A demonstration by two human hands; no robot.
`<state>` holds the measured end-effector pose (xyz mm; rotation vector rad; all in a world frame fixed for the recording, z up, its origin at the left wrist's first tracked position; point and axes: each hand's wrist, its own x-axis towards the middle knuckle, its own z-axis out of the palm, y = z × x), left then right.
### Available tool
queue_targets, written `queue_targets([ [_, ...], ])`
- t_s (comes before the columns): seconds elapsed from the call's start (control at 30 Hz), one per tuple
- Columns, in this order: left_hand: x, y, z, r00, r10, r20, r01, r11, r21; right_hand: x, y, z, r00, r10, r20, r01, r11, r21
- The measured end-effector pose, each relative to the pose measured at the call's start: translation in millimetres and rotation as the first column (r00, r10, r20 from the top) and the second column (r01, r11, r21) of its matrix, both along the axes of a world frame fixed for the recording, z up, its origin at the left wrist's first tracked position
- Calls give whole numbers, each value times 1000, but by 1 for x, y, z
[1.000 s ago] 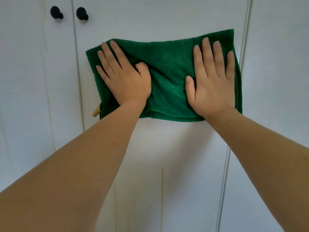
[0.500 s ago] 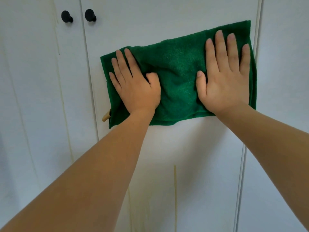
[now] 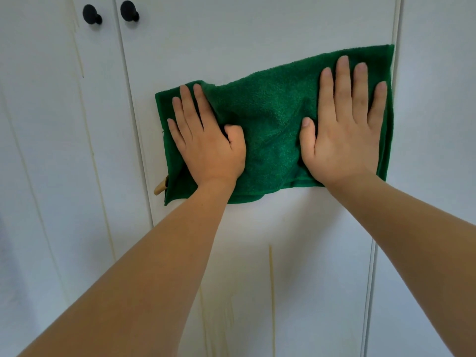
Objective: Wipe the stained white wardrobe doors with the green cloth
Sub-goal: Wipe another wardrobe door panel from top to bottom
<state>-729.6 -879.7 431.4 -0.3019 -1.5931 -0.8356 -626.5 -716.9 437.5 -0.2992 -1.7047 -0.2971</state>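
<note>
Green cloth (image 3: pixel 273 130): spread flat against the middle wardrobe door (image 3: pixel 257 37); its top edge slopes up toward the right; its right edge reaches the seam beside the next door; the lower edge is folded under and bunched.
Left hand (image 3: pixel 208 148): palm flat on the left part of the cloth; fingers straight and slightly spread, pointing up and left; thumb bent inward against a ridge of fabric; pressing, not gripping.
Right hand (image 3: pixel 342 130): palm flat on the right part of the cloth; fingers straight and extended upward; thumb held out to the left; pressing, not gripping.
Stains: a thin yellowish vertical streak (image 3: pixel 271 292) on the door below the cloth; fainter yellowish runs on the left door (image 3: pixel 51 150).
Knobs: two black round knobs (image 3: pixel 92 14) at the upper left, one on each side of a door seam.
Tan object (image 3: pixel 160 188): protrudes at the cloth's lower left corner; possibly a label or loop; identity cannot be determined.
</note>
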Motion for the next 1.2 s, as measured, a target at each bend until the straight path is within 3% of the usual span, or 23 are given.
queue_targets([
  [0.47,-1,-4,-42,999,8,-32,-10,999,-48,0,-7,-44,999,-3,45,4,999,-37],
  [1.0,-9,-17,-166,998,55,-4,-55,976,-210,-10,-22,-172,993,-1,121,3,1000,-13],
  [1.2,-10,-17,-174,998,57,-16,-59,975,-213,-11,-22,-179,994,-15,113,14,1000,8],
])
